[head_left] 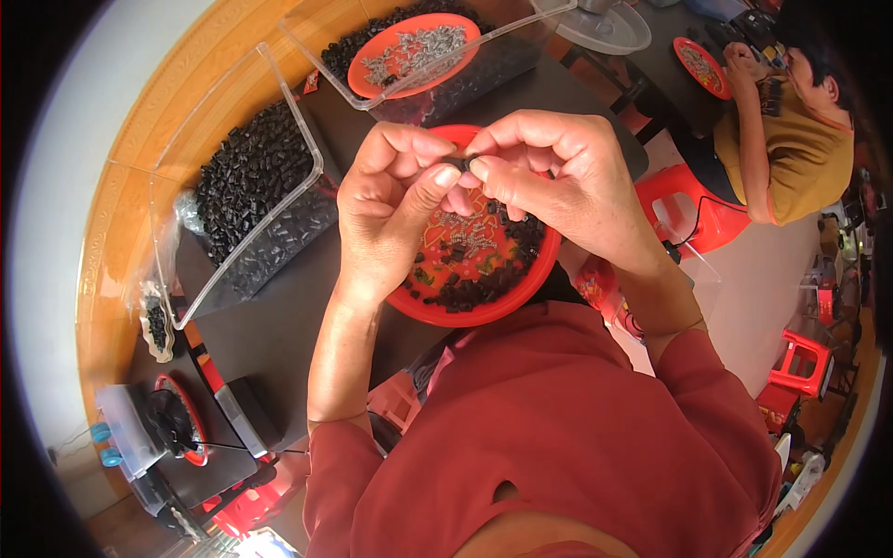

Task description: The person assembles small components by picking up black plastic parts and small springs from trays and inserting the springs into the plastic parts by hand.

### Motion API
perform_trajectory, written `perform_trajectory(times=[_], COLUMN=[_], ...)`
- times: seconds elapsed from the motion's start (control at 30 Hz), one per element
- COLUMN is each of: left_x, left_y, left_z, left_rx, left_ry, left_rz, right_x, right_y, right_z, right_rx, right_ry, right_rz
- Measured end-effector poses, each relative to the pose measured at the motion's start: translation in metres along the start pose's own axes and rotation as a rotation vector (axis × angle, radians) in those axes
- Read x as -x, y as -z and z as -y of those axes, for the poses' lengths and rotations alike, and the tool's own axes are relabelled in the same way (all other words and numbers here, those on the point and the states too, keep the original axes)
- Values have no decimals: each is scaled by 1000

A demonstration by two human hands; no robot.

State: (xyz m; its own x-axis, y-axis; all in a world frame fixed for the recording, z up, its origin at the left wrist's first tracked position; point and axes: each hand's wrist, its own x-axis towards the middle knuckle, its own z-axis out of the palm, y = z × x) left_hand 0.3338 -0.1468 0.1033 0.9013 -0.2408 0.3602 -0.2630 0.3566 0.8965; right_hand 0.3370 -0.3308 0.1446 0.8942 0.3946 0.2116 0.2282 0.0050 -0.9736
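My left hand (395, 200) and my right hand (563, 177) meet above a round red tray (437, 316). Thumbs and forefingers of both hands pinch one small black part (458, 163) between them; the fingers cover most of it, so its exact kind cannot be made out. Below the hands, the tray holds a heap of silvery springs or screws (470, 232) in its middle. Loose small black plastic parts (474, 286) lie along its near and right sides.
A clear bin of black parts (251, 177) stands at left on the dark table (270, 325). Behind is another clear bin (465, 98), with a red plate (363, 56) of silvery pieces on the black parts. At right, a co-worker (791, 149) sits by a red stool (674, 200).
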Motion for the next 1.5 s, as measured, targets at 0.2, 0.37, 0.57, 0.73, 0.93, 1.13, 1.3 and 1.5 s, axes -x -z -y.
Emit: perform_trajectory(times=[0.2,0.37,0.57,0.73,0.93,1.13,1.3,1.5], left_x=[-1,0,-1,0,0,0,1,2], left_y=[0,-4,0,-2,-1,-6,-8,-12], left_z=[3,1,0,1,1,3,3,1], left_rx=[44,-39,-525,-561,-499,-931,-891,-791], left_ry=[77,73,55,72,100,-205,-191,-174], left_rz=[37,6,69,97,123,91,44,71], right_x=[-1,-2,-5,-4,-3,-3,-3,1], right_y=[4,4,6,8,9,5,5,5], right_z=[-7,-9,-15,-14,-16,-26,-24,-33], right_rx=[-43,1,-28,-47,-23,78,69,62], right_ry=[-76,-70,-85,-152,-129,33,37,150], right_rz=[38,31,29,47,40,-25,-21,-42])
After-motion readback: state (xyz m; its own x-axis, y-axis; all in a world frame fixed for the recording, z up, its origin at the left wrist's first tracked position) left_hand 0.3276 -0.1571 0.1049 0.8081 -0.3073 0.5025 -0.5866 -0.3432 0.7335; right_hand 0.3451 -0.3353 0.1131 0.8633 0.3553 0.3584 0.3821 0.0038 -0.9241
